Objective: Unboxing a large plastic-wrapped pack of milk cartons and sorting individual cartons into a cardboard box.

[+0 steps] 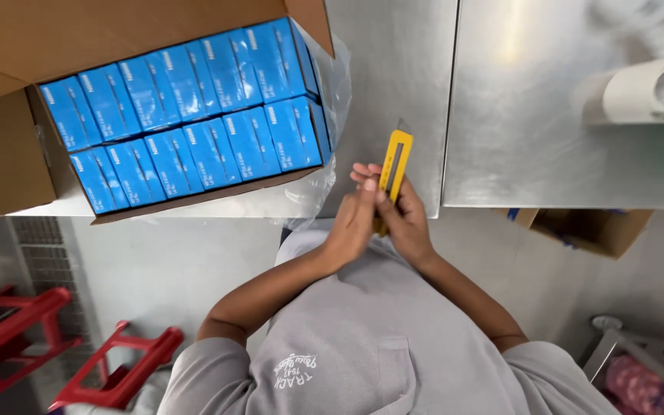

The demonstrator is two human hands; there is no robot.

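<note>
Both my hands meet at the front edge of the steel table (393,92), around a yellow utility knife (395,157). My right hand (406,223) grips its lower handle, and the knife points up and away from me with its blade tip showing. My left hand (353,223) presses against the handle from the left, fingers touching it. Just left of the knife stands an open cardboard carton (9,154) packed with two rows of several blue boxes (194,115), with clear plastic wrap (332,100) hanging off its right side.
A roll of white label tape (647,88) lies at the table's far right. Below the table edge sits a small open cardboard box (593,229). Two red stools (63,353) stand on the floor at lower left; a metal frame (639,361) at lower right.
</note>
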